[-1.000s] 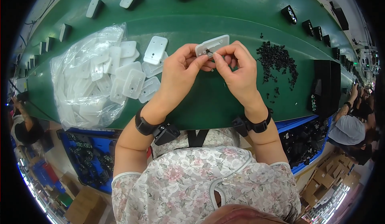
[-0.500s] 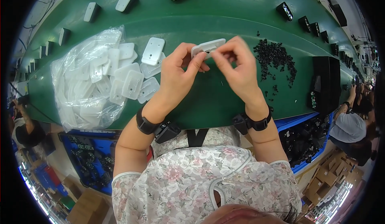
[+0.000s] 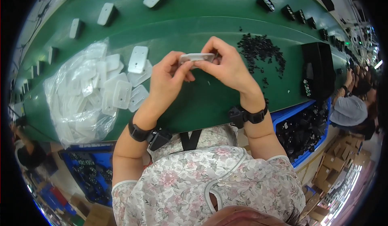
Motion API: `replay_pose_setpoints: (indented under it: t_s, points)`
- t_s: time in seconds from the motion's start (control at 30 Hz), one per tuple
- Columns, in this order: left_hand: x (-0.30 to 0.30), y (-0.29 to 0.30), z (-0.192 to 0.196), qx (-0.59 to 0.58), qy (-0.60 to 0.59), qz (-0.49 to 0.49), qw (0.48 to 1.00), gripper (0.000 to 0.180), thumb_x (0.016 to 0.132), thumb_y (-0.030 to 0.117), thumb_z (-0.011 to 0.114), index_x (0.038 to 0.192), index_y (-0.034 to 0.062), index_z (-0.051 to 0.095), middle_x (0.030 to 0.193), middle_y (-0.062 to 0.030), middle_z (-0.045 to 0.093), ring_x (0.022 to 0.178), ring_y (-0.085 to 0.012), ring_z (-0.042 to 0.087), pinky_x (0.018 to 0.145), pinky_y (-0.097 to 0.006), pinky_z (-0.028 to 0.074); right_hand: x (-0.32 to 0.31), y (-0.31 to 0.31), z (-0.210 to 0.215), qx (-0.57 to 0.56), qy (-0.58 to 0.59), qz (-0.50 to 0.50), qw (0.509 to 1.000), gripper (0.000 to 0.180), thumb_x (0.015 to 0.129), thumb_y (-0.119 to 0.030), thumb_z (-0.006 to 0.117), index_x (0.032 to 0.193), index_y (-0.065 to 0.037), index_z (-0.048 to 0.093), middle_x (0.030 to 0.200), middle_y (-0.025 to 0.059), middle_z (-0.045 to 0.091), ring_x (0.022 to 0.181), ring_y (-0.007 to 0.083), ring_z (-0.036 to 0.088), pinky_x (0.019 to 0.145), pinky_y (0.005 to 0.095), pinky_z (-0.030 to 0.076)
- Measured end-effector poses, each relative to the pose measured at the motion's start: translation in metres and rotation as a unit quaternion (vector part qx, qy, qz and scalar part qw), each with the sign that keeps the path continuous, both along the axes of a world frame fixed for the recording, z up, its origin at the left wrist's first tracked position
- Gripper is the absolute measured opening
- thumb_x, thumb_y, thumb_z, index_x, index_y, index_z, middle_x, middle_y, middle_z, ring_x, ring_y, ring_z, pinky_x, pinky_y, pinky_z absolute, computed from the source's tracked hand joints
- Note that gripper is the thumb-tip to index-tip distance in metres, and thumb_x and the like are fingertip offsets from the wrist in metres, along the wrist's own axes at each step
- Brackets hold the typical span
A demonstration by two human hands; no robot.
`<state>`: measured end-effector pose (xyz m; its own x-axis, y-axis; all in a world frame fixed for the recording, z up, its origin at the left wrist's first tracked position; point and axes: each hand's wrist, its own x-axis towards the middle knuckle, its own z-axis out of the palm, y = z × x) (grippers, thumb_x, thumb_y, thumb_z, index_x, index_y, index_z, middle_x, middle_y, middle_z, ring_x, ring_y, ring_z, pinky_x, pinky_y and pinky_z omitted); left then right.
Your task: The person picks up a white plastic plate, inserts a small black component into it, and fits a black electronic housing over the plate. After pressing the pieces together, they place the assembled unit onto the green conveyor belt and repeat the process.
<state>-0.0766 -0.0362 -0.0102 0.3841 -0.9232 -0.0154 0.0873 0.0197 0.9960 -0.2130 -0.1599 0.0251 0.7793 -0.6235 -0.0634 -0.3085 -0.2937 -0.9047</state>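
Between both hands, above the green table, I hold a white plastic cover [image 3: 196, 57] nearly edge-on, its flat side turned up and away from me. My left hand [image 3: 171, 71] grips its left end, thumb on the near side. At the right end, my right hand [image 3: 226, 66] pinches it between thumb and fingers; whether a small part sits under those fingertips is hidden. Left of my hands lie loose white covers [image 3: 138, 59], beside a clear plastic bag [image 3: 76, 100] full of the same covers. To the right is a scattered pile of small black parts [image 3: 260, 50].
A black box [image 3: 317, 70] stands on the table [image 3: 194, 108] at right. Blue bins [image 3: 301, 155] of black parts sit below the table edge on both sides. White-topped units [image 3: 106, 14] and black housings [image 3: 265, 2] line the far belt. Another person [image 3: 349, 108] works at far right.
Both hands stay on the cover, which has tilted to a more edge-on angle. My right fingers have moved in to clasp its right end. The whole view has shifted slightly.
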Motion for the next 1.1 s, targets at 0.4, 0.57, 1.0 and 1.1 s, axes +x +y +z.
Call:
replay_pose_setpoints:
  t_s: [0.4,0.57,1.0,1.1]
  points:
    - [0.034,-0.014,-0.013,0.072,-0.147,0.097,0.982,0.014,0.094,0.006,0.051,0.104,0.0013,0.06,0.077,-0.0062,0.064,0.053,-0.0074,0.053,0.048,-0.023,0.039,0.005,-0.133,-0.018,-0.495,0.03,-0.18,0.849,0.051,0.075,-0.028,0.074,0.119,-0.009,0.055,0.118,0.0098,0.056,0.104,0.0282,0.054,0.086,0.0395,0.046]
    - [0.032,-0.02,-0.022,-0.014,-0.393,0.119,0.912,0.016,0.09,0.007,0.057,0.104,0.0031,0.063,0.076,-0.0042,0.057,0.057,-0.0098,0.047,0.052,-0.024,0.039,-0.005,-0.243,-0.023,-0.5,0.341,-0.223,0.764,0.056,0.075,-0.03,0.073,0.126,-0.015,0.054,0.126,0.0149,0.05,0.114,0.0332,0.049,0.09,0.0446,0.046]
    - [-0.001,-0.022,-0.003,0.05,-0.602,0.11,0.789,0.063,0.066,0.017,0.079,0.118,-0.0018,0.049,0.1,-0.0162,0.052,0.09,-0.035,0.05,0.078,-0.042,0.043,0.009,-0.083,-0.005,-0.177,-0.081,-0.061,0.979,0.041,0.079,-0.023,0.073,0.113,-0.002,0.062,0.103,0.0102,0.061,0.093,0.0196,0.06,0.083,0.0301,0.048]
    - [0.007,-0.02,-0.007,-0.024,-0.552,0.07,0.83,0.057,0.069,0.001,0.069,0.122,0.0005,0.048,0.111,-0.0162,0.055,0.101,-0.0346,0.051,0.083,-0.041,0.043,-0.011,-0.063,0.004,-0.237,-0.009,-0.006,0.971,0.04,0.079,-0.018,0.071,0.115,-0.003,0.061,0.104,0.0101,0.062,0.094,0.0224,0.06,0.084,0.0313,0.048]
